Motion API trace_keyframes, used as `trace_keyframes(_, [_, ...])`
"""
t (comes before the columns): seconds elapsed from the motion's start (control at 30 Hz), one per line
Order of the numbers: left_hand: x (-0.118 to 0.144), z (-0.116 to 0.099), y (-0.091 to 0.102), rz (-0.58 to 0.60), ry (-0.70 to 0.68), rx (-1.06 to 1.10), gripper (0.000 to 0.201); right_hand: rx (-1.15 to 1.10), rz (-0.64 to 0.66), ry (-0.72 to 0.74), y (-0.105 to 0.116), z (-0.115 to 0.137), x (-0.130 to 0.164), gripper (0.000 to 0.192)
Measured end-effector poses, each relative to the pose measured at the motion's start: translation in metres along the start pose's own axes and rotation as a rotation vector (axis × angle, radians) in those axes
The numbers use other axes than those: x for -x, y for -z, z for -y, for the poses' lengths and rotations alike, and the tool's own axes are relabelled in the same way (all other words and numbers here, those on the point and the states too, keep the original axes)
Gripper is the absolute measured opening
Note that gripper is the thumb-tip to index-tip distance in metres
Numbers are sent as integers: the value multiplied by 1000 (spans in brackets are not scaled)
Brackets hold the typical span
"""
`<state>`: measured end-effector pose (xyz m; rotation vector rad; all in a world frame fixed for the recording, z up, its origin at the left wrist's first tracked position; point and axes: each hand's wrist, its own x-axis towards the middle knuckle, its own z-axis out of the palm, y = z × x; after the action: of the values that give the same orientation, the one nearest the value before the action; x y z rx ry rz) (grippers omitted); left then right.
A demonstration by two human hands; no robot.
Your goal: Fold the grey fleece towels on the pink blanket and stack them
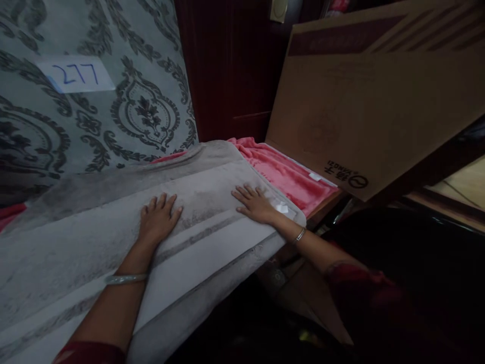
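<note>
Two bare hands lie flat on a soft grey plush blanket with darker stripes [212, 202] that fills the lower left and centre of the frame. The left hand [159, 218], at centre left, rests palm down with fingers spread and slightly apart, holding nothing; a pale bangle [125, 278] circles that wrist. The right hand [254, 203], just right of centre, presses flat near the blanket's rounded far corner, fingers extended and loosely fanned, a thin silver bracelet [300, 235] on its wrist. The grey fabric looks velvety and smooth, folded into a thick layered slab. Under it, toward the centre right, a fuzzy pink fleece blanket [291, 174] pokes out with a small white tag. A large flat brown cardboard box [364, 111] leans over the pink fleece in the upper right. Grey damask-patterned wallpaper [144, 106] covers the upper left, bearing a white paper label marked 277 [78, 74]. Dark red wood panelling [227, 65] stands behind at top centre.
</note>
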<state>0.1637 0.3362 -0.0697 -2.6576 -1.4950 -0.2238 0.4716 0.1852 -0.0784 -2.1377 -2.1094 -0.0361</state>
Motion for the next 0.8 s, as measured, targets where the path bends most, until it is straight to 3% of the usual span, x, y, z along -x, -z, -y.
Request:
trace_keyframes(0.13, [0,3,3,-76,15,54,59,-11,26,-176,-10,-6,16,63])
trace_keyframes(0.3, [6,-2,13,-127,63,93,52,-15,39,-209,-3,-10,14,61])
trace_keyframes(0.4, [15,-8,18,-84,49,44,51,3,15,-215,-5,-8,18,60])
trace_keyframes(0.5, [26,3,21,20,-22,-10,56,16,-17,-216,-12,-9,21,59])
trace_keyframes(0.57, [39,24,24,105,-22,-34,59,17,-47,-203,-17,-11,22,60])
trace_keyframes(0.67, [71,76,32,170,97,-58,61,12,-82,-183,-23,-15,23,61])
trace_keyframes(0.8, [146,154,48,88,379,-80,62,11,-93,-170,-30,-19,25,64])
